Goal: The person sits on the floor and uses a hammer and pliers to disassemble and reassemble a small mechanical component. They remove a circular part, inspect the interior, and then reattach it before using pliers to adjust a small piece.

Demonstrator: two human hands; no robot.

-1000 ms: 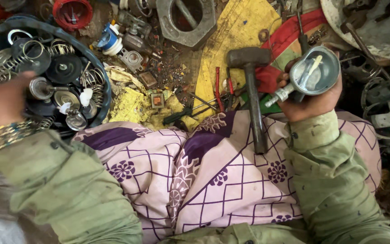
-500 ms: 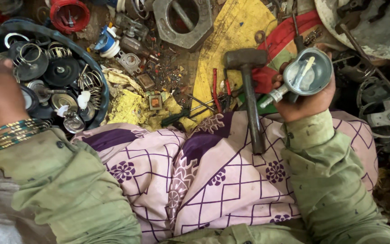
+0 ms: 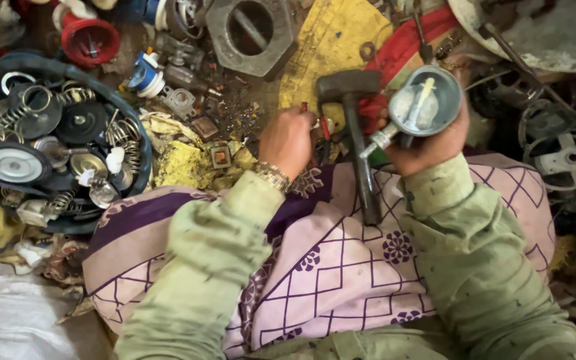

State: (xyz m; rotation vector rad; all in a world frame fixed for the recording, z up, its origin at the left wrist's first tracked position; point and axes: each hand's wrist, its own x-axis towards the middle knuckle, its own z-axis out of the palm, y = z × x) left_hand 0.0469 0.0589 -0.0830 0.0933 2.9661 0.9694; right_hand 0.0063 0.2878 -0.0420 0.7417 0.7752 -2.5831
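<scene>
My right hand [image 3: 428, 143] grips a round silver metal cup-shaped part [image 3: 425, 103] with a short spout, held up over my lap. My left hand [image 3: 289, 140] reaches down to the ground just left of a hammer [image 3: 355, 127], its fingers closed around thin red-handled tools [image 3: 321, 127]; the grip itself is partly hidden. The hammer lies with its dark head on the ground and its handle resting on my purple-patterned lap cloth [image 3: 341, 260].
A dark round tub [image 3: 138, 143] at left holds several springs, discs and metal caps. A large hexagonal metal nut [image 3: 251, 33], a red cap [image 3: 88, 40], a yellow sheet [image 3: 328, 47] and scrap metal parts [image 3: 568, 160] crowd the ground ahead.
My left hand has moved from the tub at the left across to the ground beside the hammer. My right hand with the silver part has stayed in about the same place.
</scene>
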